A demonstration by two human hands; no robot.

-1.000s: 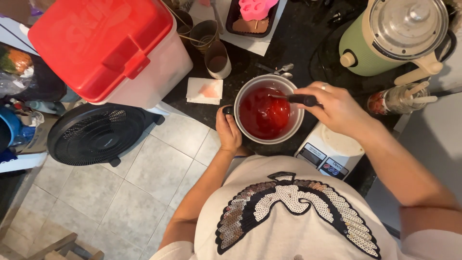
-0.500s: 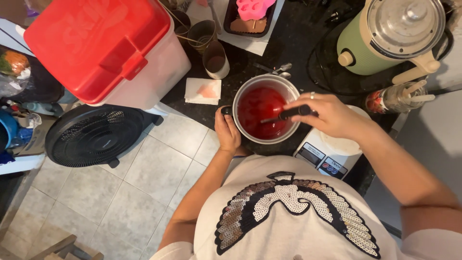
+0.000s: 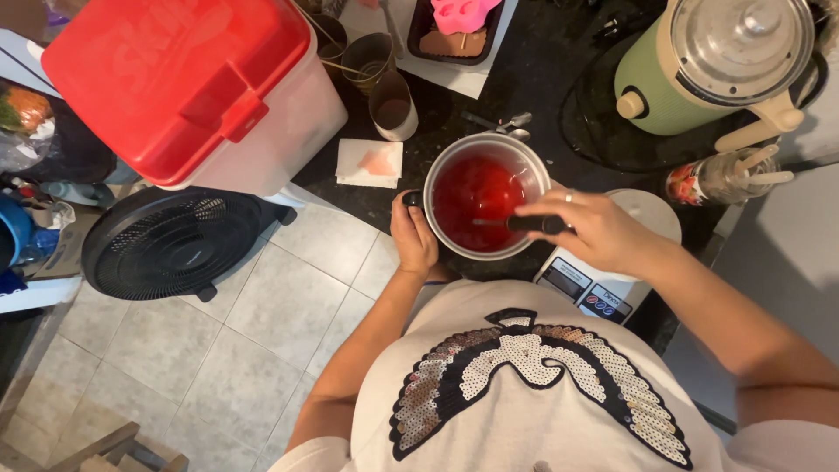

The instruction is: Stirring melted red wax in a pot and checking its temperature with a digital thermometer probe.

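A round metal pot (image 3: 531,161) holds a red liquid (image 3: 476,197) and sits on the dark countertop (image 3: 533,79). My left hand (image 3: 412,236) grips the pot's short black handle at its left side. My right hand (image 3: 594,229) is closed on a black-handled stirring utensil (image 3: 535,225) whose tip dips into the red liquid near the pot's lower right rim.
A white kitchen scale (image 3: 603,280) lies under my right wrist. A green electric cooker (image 3: 699,65) stands at back right, a jar with sticks (image 3: 725,177) beside it. A red-lidded white bin (image 3: 192,87), paper cups (image 3: 393,107), a napkin (image 3: 370,163) and a floor fan (image 3: 170,245) lie left.
My right hand has drawn the utensil from the pot's upper right down toward its lower right rim, stirring. The left hand has kept its hold on the pot handle.
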